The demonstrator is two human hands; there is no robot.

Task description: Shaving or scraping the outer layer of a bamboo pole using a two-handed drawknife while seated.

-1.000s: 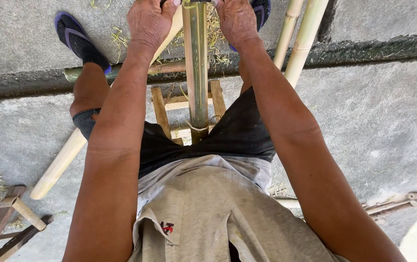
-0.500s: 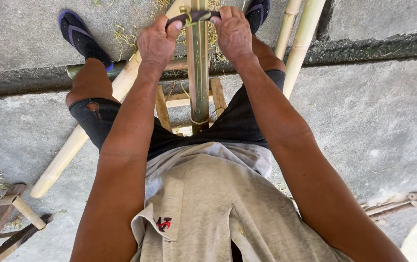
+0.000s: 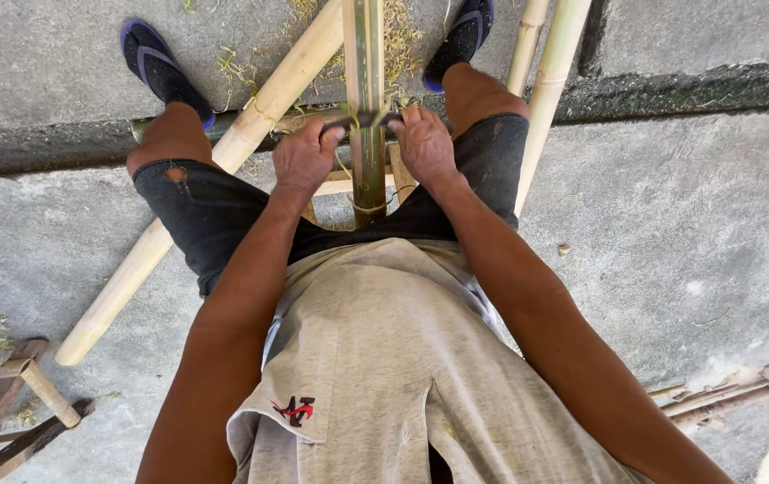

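Person is sitting, grey shirt (image 3: 384, 358) nearest the camera, dark shorts (image 3: 223, 215) beyond it. Left hand (image 3: 305, 159) and right hand (image 3: 425, 145) are each gripping one end of a dark two-handled blade (image 3: 365, 120), fingers closed around the handles. Blade is lying crosswise on a green bamboo pole (image 3: 367, 99) that is running straight out between the knees and resting on a small wooden stand (image 3: 339, 184). Pale bamboo pole (image 3: 214, 170) is lying diagonally under the left leg. Two more pale poles (image 3: 550, 81) are leaning just beside the right knee. Feet in dark sandals (image 3: 156, 67) are planted on the concrete floor (image 3: 689, 224), shavings scattered between them. Wooden frame (image 3: 8, 403) sitting at lower left.
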